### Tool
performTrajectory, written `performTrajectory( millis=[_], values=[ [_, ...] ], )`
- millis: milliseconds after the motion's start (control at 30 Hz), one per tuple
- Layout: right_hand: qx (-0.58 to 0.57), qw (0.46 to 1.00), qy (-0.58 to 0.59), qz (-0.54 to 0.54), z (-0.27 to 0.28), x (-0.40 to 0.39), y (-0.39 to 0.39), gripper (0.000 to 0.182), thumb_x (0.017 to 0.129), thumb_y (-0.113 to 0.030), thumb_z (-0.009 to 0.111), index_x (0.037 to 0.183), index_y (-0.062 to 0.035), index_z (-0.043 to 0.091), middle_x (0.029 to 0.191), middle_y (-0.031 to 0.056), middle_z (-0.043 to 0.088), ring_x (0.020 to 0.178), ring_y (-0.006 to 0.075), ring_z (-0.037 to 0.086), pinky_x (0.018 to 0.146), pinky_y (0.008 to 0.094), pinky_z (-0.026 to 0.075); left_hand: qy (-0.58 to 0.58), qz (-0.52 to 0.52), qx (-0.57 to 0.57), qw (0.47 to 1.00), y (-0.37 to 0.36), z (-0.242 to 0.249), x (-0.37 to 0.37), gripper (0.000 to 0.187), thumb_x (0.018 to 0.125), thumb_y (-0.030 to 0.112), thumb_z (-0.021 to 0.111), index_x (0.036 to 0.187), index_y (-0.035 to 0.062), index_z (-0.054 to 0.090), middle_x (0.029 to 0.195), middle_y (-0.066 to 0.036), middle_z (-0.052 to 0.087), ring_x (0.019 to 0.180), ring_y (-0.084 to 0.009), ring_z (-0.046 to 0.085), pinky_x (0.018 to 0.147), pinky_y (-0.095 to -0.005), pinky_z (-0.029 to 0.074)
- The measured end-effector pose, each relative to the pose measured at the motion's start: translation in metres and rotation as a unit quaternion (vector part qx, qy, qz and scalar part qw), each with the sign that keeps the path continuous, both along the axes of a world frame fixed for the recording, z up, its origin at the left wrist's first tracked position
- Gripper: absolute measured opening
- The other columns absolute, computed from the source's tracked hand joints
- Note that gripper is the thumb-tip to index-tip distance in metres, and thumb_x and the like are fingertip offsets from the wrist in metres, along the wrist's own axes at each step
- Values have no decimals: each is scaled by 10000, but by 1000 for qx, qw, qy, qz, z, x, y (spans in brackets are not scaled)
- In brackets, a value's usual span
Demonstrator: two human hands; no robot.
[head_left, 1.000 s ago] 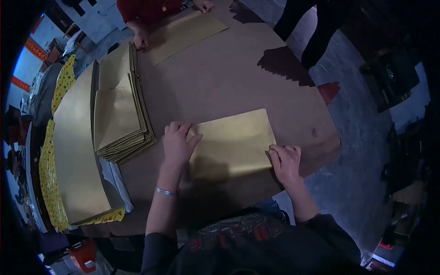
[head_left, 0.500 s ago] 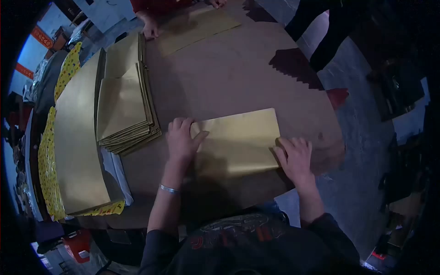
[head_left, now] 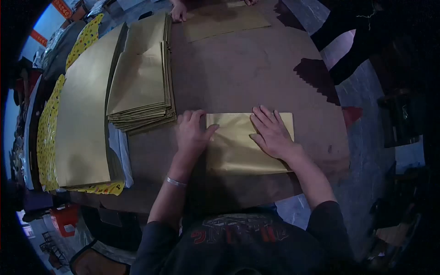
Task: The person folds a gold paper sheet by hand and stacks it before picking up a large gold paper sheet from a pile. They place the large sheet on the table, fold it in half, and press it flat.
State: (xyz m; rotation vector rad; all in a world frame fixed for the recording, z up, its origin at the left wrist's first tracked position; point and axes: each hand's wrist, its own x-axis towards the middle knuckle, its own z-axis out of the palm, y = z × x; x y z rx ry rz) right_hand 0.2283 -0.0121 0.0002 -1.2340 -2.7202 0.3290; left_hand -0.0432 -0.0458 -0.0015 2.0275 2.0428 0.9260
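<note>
A gold paper sheet (head_left: 238, 153), seemingly folded, lies on the brown table (head_left: 220, 82) in front of me. My left hand (head_left: 195, 133) is at its upper left edge, thumb on the paper and fingers apart, holding nothing. My right hand (head_left: 272, 133) rests flat on its upper right part with the fingers spread. To the left is a stack of folded gold papers (head_left: 140, 87), with larger gold sheets (head_left: 87, 110) beyond it.
Across the table, another person's hand (head_left: 179, 12) is beside a flat gold sheet (head_left: 229, 23). Yellow patterned wrapping (head_left: 48, 137) lies under the large sheets. A red container (head_left: 64, 220) stands on the floor at lower left.
My right hand has moved from the paper's right edge onto its upper right part and lies flatter. The view has shifted, and the paper now lies straighter.
</note>
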Motion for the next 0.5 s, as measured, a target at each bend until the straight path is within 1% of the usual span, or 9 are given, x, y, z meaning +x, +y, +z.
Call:
performTrajectory(
  millis=[100, 133, 167, 233, 267, 300, 367, 400, 500],
  values=[
    [-15, 1000, -6, -4, 2, -1, 0, 595, 966, -363, 522, 1438, -18, 410, 1554, 154, 313, 1471, 324, 208, 1193, 531, 158, 3, 7, -6, 1000, -10, -2, -4, 471, 687, 295, 830, 1058, 70, 645, 1016, -103, 604, 958, -317, 562, 796, -429, 484],
    [-14, 1000, -11, -4, 1, -1, 0, 593, 968, -359, 519, 1440, -17, 408, 1554, 155, 313, 1473, 324, 203, 1196, 524, 154, 18, -8, 38, 999, -14, -2, -5, 425, 693, 279, 827, 1019, 66, 655, 1010, -110, 612, 942, -311, 581, 763, -430, 495],
    [-2, 1000, -5, 2, 1, 0, 0, 588, 968, -350, 516, 1438, -13, 408, 1553, 160, 313, 1472, 326, 208, 1193, 529, 156, 17, -4, 38, 999, -19, -3, -6, 425, 693, 279, 827, 1019, 66, 655, 1010, -110, 612, 942, -311, 581, 763, -430, 495],
    [-17, 1000, -22, -7, 6, -3, 0, 588, 969, -352, 511, 1439, -15, 406, 1552, 161, 315, 1470, 327, 212, 1194, 527, 150, -21, -14, 4, 1000, -28, -2, -7, 357, 705, 260, 821, 964, 67, 670, 969, -97, 626, 901, -300, 602, 749, -433, 501],
    [-7, 1000, -4, -7, 0, -1, -1, 582, 967, -352, 512, 1434, -20, 414, 1550, 160, 319, 1469, 326, 216, 1190, 535, 156, -16, -11, 15, 1000, -32, 1, -6, 288, 748, 287, 785, 920, 81, 681, 928, -94, 657, 873, -294, 632, 742, -423, 509],
    [-6, 1000, -5, -2, 1, -2, -1, 582, 967, -352, 512, 1434, -20, 414, 1550, 160, 319, 1469, 326, 216, 1190, 535, 156, -16, -6, 16, 1000, -35, 6, -4, 288, 748, 287, 785, 920, 81, 681, 928, -94, 657, 873, -294, 632, 742, -423, 509],
    [-6, 1000, -16, -8, 3, -3, 0, 587, 982, -396, 494, 1428, -22, 418, 1545, 166, 318, 1464, 333, 224, 1185, 554, 170, -84, 37, -183, 979, -36, 23, 0, 262, 799, 322, 738, 911, 91, 681, 900, -100, 680, 840, -294, 653, 727, -413, 514],
    [3, 1000, -24, -9, -1, -3, 1, 590, 981, -393, 496, 1432, -23, 408, 1541, 167, 322, 1459, 336, 234, 1184, 552, 171, -71, 46, -219, 972, -33, 25, 0, 271, 832, 344, 702, 924, 91, 674, 866, -121, 690, 816, -317, 668, 711, -424, 521],
    [6, 999, -32, -4, 0, -3, 1, 592, 979, -387, 499, 1437, -26, 397, 1543, 162, 317, 1458, 334, 236, 1183, 547, 177, -93, 62, -183, 977, -22, 18, 5, 280, 841, 343, 696, 935, 81, 665, 820, -121, 687, 815, -335, 670, 724, -450, 525]
  ],
)
